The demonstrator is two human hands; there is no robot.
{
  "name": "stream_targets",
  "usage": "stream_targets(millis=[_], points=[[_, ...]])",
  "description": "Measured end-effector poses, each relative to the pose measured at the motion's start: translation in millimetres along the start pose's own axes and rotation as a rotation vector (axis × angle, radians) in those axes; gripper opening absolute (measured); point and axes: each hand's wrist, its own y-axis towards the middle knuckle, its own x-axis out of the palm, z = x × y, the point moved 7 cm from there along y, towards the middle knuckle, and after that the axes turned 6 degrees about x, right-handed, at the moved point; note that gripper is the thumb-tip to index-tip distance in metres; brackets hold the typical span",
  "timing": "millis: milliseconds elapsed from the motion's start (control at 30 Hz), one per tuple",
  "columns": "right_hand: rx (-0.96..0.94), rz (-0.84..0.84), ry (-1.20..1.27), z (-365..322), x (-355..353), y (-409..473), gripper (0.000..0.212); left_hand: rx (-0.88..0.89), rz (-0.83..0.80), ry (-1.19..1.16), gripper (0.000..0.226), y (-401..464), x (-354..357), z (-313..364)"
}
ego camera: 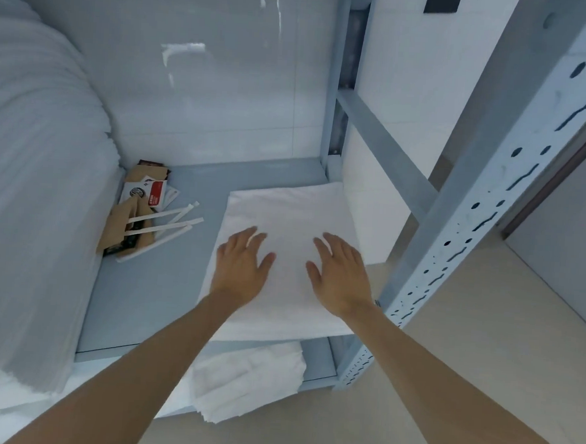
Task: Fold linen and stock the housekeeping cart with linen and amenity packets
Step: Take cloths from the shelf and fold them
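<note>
A folded white linen sheet lies flat on the right half of the grey shelf. Its front edge hangs slightly past the shelf's front. My left hand rests palm down on the sheet's left part, fingers spread. My right hand lies palm down on its right part, fingers apart too. Neither hand grips anything. To the left of the sheet, a small heap of amenity packets in brown and white wrappers, with several thin white paper sticks, sits near the shelf's back left.
A tall stack of white linen fills the shelf's left side. A folded white towel pokes out from the shelf below. A perforated metal upright stands at the right, with a diagonal brace behind. Beige floor lies beyond.
</note>
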Motion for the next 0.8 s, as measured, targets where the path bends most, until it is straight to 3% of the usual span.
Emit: stream_targets(millis=[100,200,367,533,700,800], points=[[-0.02,-0.113,-0.123,11.8,45.1,13.3,0.06,0.041,-0.162,0.139,0.058,-0.8,60.4,-5.1],[0.072,-0.157,-0.099,46.6,77.2,7.8,0.066,-0.028,-0.151,0.15,0.065,-24.0,93.5,-34.3],[0.072,-0.149,-0.078,50.8,82.8,14.7,0.068,-0.039,-0.197,0.165,0.075,-18.6,101.4,-42.3],[0.225,-0.108,-0.064,58.0,68.6,66.9,0.068,-0.239,-0.25,0.23,0.068,39.5,79.4,-76.4],[0.079,-0.095,-0.049,19.0,89.1,159.6,0.067,0.008,-0.134,0.237,0.067,138.9,89.8,-46.6],[0.099,-0.13,-0.107,41.3,114.8,182.1,0.065,-0.044,-0.161,0.22,0.064,158.3,117.0,-77.6]])
